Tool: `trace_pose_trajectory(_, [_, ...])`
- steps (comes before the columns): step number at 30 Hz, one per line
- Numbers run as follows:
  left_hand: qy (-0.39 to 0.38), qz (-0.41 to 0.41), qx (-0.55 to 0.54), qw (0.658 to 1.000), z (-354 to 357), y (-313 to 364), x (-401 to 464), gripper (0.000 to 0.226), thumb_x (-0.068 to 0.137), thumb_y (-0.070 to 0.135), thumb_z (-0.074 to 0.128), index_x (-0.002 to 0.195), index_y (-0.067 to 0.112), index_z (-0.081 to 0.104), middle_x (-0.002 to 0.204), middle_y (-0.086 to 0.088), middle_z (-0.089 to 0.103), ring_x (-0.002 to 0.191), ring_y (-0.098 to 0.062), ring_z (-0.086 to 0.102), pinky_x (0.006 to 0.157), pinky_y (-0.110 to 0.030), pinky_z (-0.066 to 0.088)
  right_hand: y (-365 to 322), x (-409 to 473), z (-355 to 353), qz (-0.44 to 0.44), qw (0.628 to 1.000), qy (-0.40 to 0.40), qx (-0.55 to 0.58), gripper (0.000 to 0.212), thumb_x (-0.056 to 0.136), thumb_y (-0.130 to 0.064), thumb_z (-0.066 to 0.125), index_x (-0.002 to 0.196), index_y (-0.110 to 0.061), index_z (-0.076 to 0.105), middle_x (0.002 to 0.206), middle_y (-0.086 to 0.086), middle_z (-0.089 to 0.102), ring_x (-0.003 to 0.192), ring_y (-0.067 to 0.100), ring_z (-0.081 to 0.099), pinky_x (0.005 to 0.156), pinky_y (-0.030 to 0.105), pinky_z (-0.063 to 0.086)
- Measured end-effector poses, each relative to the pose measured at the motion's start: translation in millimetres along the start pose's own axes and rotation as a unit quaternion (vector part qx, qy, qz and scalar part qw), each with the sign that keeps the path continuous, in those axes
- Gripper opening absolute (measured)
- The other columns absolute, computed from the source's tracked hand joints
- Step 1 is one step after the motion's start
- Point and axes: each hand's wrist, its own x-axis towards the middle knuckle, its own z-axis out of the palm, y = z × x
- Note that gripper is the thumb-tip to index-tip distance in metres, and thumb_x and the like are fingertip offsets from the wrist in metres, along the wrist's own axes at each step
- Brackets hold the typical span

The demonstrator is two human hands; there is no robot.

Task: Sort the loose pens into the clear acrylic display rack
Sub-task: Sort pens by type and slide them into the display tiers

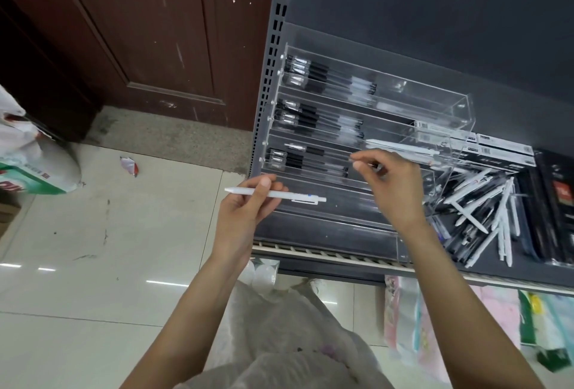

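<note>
On the dark shelf (341, 233), a clear tiered rack (372, 115) is standing against the back panel, its upper three rows holding black-grip pens (310, 75) lying lengthwise. A white pen (403, 147) is lying across the rack's third tier. To the right, a loose heap of white and black pens (484, 218) is lying on the shelf beside flat boxes (503, 148). Below, both forearms are reaching up from the lower frame. The right hand (394, 190) is hovering over the rack's lower tiers, fingers curling, thumb and forefinger nearly pinching; a small dark tip is showing at the knuckles, but whether it is holding anything cannot be told. The left hand (245, 205) is gripping a white pen with a blue dot (279, 194) between thumb and fingers, level, just in front of the rack's lowest tier.
</note>
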Motion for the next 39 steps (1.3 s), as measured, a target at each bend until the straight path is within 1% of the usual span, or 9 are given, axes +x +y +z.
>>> trace_pose_trajectory(8, [0.013,0.001,0.005,1.000,-8.3,2.8,-2.1,0.017,0.089,0.018,0.057,0.098,0.007,0.066,0.086,-0.003,0.071,0.093,-0.018,0.070,0.075,-0.017,0.054,-4.4,16.0,30.4,-0.185,0.943,-0.003,-0.275,0.015,0.069,-0.005,0.078,0.078,-0.017,0.073,0.076,-0.002,0.067,0.070,0.019,0.061,0.054,0.024,0.051])
trace_pose_trajectory(14, [0.025,0.010,0.037,0.999,-9.3,2.1,-2.6,0.012,0.089,0.021,0.058,0.090,0.013,0.067,0.094,0.008,0.070,0.095,-0.009,0.067,0.076,-0.016,0.052,-2.7,25.3,44.7,-0.166,0.912,-0.088,-0.365,0.028,0.055,0.000,0.084,0.070,-0.020,0.071,0.063,-0.005,0.062,0.057,0.014,0.059,0.043,0.020,0.045])
trace_pose_trajectory(18, [0.020,0.011,0.048,0.999,-7.6,2.8,-1.9,0.013,0.090,0.020,0.058,0.092,0.011,0.066,0.089,0.013,0.071,0.094,-0.006,0.066,0.077,-0.016,0.052,-10.7,18.7,39.2,-0.134,0.951,-0.052,-0.273,0.017,0.070,-0.007,0.080,0.075,-0.021,0.071,0.063,-0.002,0.066,0.056,0.016,0.062,0.044,0.024,0.050])
trace_pose_trajectory(23, [0.011,0.042,0.079,0.996,5.9,3.1,-0.4,0.012,0.090,0.017,0.059,0.094,0.008,0.066,0.085,0.009,0.069,0.086,-0.005,0.066,0.074,-0.016,0.052,-45.4,-15.3,9.3,-0.044,0.991,-0.117,0.041,0.020,0.090,-0.031,0.060,0.104,-0.021,0.071,0.097,-0.010,0.070,0.083,0.001,0.059,0.076,0.011,0.044])
trace_pose_trajectory(26, [-0.012,0.058,0.091,0.994,23.9,3.1,-0.2,0.009,0.090,0.014,0.059,0.090,0.010,0.067,0.081,0.007,0.069,0.083,-0.007,0.067,0.074,-0.018,0.053,-50.3,-33.2,3.5,-0.078,0.986,-0.142,0.028,0.021,0.085,-0.028,0.067,0.104,-0.022,0.071,0.095,-0.009,0.070,0.087,0.004,0.057,0.080,0.020,0.045])
trace_pose_trajectory(30, [-0.109,0.091,0.156,0.977,55.8,-0.1,3.2,0.020,0.087,0.024,0.060,0.104,0.017,0.068,0.095,0.007,0.072,0.093,-0.008,0.067,0.080,-0.022,0.054,-32.3,-29.3,-24.5,-0.083,0.996,-0.033,-0.030,0.017,0.078,-0.017,0.075,0.095,-0.017,0.071,0.085,-0.009,0.069,0.076,0.012,0.061,0.072,0.033,0.050])
trace_pose_trajectory(33, [-0.166,0.220,0.363,0.890,76.4,-5.0,16.5,0.036,0.084,0.042,0.060,0.116,0.027,0.060,0.105,0.010,0.063,0.098,0.000,0.059,0.087,-0.016,0.048,-0.6,-18.6,-68.6,-0.033,0.997,0.055,-0.050,0.017,0.079,-0.012,0.074,0.095,-0.014,0.071,0.086,-0.007,0.068,0.073,0.012,0.061,0.071,0.025,0.048])
trace_pose_trajectory(37, [-0.153,0.447,0.570,0.672,102.4,-10.5,45.1,0.031,0.091,0.033,0.053,0.118,0.022,0.063,0.110,0.003,0.061,0.105,-0.011,0.049,0.092,-0.024,0.035,46.5,-0.2,-106.2,0.011,0.980,0.122,-0.159,0.014,0.079,-0.009,0.073,0.092,-0.012,0.070,0.094,0.006,0.066,0.073,0.021,0.064,0.067,0.027,0.048])
trace_pose_trajectory(39, [-0.156,0.502,0.610,0.593,116.6,-13.5,57.7,0.028,0.089,0.029,0.054,0.114,0.020,0.065,0.108,0.001,0.062,0.103,-0.015,0.049,0.091,-0.028,0.030,62.2,11.3,-109.7,-0.001,0.970,0.106,-0.217,0.012,0.079,-0.009,0.072,0.091,-0.012,0.069,0.092,0.007,0.066,0.069,0.029,0.065,0.062,0.032,0.050])
